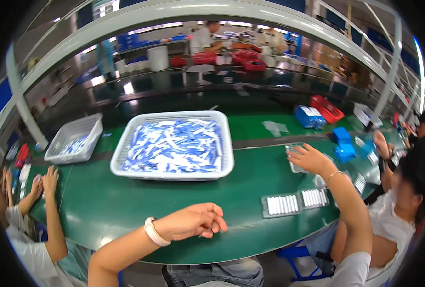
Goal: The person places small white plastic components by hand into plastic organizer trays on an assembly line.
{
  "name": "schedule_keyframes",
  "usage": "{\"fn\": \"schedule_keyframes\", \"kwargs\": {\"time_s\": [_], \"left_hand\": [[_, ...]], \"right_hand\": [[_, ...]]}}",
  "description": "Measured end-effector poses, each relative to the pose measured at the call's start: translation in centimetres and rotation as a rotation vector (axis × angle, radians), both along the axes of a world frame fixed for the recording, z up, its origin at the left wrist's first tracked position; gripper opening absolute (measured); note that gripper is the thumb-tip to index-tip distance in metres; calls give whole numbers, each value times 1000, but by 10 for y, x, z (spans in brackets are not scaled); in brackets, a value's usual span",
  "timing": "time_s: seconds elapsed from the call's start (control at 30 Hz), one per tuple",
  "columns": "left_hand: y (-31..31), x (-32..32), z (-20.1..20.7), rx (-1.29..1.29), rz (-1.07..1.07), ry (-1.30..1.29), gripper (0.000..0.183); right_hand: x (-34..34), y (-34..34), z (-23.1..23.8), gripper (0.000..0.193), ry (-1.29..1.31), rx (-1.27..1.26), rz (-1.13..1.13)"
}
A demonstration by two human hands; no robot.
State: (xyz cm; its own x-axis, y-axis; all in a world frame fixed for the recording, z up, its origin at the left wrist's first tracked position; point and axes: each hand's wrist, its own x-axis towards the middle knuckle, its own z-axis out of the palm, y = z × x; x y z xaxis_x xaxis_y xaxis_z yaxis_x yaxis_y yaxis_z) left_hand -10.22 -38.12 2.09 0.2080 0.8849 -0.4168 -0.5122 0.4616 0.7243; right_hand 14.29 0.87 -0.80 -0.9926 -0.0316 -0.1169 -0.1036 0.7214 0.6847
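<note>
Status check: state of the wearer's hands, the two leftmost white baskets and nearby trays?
Left hand: fingers loosely curled, hold unclear.
Right hand: fingers extended over clear tray.
Clear tray: partly hidden, contents unclear.
Large basket: full of blue and white pieces.
Small basket: partly filled.
Left stick tray: holding white sticks.
Right stick tray: also holding sticks.

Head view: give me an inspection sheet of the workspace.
Surface: glossy green table.
Work items: pale tray under the right hand; two trays of white sticks; large white basket of blue-and-white pieces.
Clutter: blue packs, red bin, loose clear sheets.
Hands: left hand half-curled over the table, contents unclear; right hand spread over the pale tray, contact unclear.
Cables: nothing seen.
Surroundings: co-workers on both sides, metal frame overhead.
</note>
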Motion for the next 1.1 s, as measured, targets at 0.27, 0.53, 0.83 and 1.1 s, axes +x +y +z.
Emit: {"fn": "schedule_keyframes", "kwargs": {"time_s": [0.27,0.53,0.83,1.1], "left_hand": [[-16,-97,24,167,520,356,10],[84,-177,10,467,321,1330,21],[147,-183,6,547,-191,1999,41],[193,-184,-4,280,-350,2119,86]], "right_hand": [[-41,-48,41,65,287,-512,84],[-96,-199,54,64,61,-779,289],[-75,-282,7,76,-2,-1039,153],[-84,-275,-8,75,51,-1153,197]]}}
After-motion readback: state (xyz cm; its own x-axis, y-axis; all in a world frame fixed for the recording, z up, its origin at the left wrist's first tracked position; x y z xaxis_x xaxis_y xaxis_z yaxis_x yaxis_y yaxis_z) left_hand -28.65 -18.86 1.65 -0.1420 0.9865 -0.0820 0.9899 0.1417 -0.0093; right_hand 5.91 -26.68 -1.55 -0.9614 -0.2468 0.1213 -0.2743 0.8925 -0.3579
